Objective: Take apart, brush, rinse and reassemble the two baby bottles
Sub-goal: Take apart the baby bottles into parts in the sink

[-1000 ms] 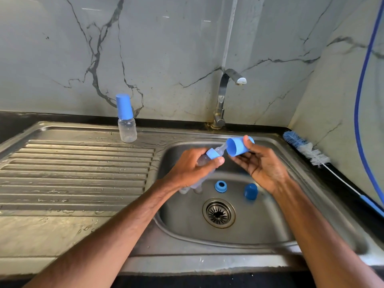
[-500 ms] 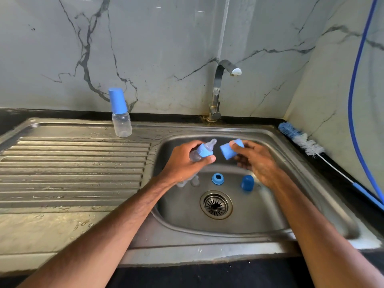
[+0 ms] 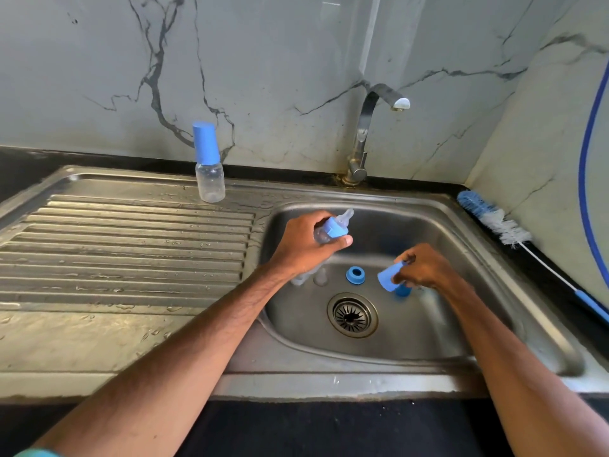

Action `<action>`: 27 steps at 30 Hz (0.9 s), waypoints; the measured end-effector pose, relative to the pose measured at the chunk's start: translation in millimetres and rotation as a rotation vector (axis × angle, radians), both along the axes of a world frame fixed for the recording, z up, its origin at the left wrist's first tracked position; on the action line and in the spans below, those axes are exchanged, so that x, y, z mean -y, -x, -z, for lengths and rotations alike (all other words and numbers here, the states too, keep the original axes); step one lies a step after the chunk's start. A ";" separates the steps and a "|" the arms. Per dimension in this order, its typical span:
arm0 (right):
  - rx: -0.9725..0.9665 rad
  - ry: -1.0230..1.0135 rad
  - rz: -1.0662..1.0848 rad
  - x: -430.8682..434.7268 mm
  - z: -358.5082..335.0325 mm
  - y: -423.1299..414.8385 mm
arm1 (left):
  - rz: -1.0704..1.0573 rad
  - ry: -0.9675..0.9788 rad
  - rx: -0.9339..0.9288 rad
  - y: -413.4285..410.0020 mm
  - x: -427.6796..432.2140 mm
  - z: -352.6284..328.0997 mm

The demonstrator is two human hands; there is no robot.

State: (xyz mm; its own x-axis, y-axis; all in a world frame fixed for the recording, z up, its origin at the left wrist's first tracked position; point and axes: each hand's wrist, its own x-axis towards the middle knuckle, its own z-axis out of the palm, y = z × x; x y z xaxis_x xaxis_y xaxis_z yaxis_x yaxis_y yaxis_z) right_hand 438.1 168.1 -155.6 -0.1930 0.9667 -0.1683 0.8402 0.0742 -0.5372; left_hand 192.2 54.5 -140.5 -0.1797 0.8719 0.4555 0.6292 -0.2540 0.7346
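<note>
My left hand (image 3: 304,247) grips a clear baby bottle (image 3: 333,227) with a blue collar and a clear teat, tilted over the left of the sink basin (image 3: 494,291). Low in the basin, my right hand (image 3: 425,267) pinches a blue cap (image 3: 389,277); a second blue cap (image 3: 403,291) stands just under it, partly hidden. A blue collar ring (image 3: 356,275) lies on the basin floor. Next to it sit a clear teat (image 3: 319,278) and a clear bottle body (image 3: 298,280), partly hidden by my left wrist. A capped bottle (image 3: 209,166) stands upright at the back of the drainboard.
The tap (image 3: 369,127) rises behind the basin, with no water running. A blue and white bottle brush (image 3: 494,222) lies along the right counter edge. The drain strainer (image 3: 352,315) is in the basin's middle. The ribbed drainboard (image 3: 125,258) on the left is wet.
My right hand has carried the blue cap away from the held bottle's teat, down towards the basin floor beside the other cap. My left hand stayed about where it was with the bottle.
</note>
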 end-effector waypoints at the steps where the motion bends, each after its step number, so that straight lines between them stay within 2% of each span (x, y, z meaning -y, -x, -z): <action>1: 0.031 0.037 0.032 0.2 2.5 -4.1 | 0.001 0.001 -0.003 -0.7 0.0 0.3; 7: 0.175 0.044 0.137 10.1 17.2 -14.4 | 0.005 0.011 -0.016 -1.6 1.7 1.3; 17: 0.172 0.091 0.166 12.5 23.7 -13.1 | 0.037 0.042 -0.040 -6.8 2.9 0.7; 27: 0.289 0.029 0.159 15.8 17.4 -15.7 | 0.058 0.052 -0.066 -9.8 5.2 0.6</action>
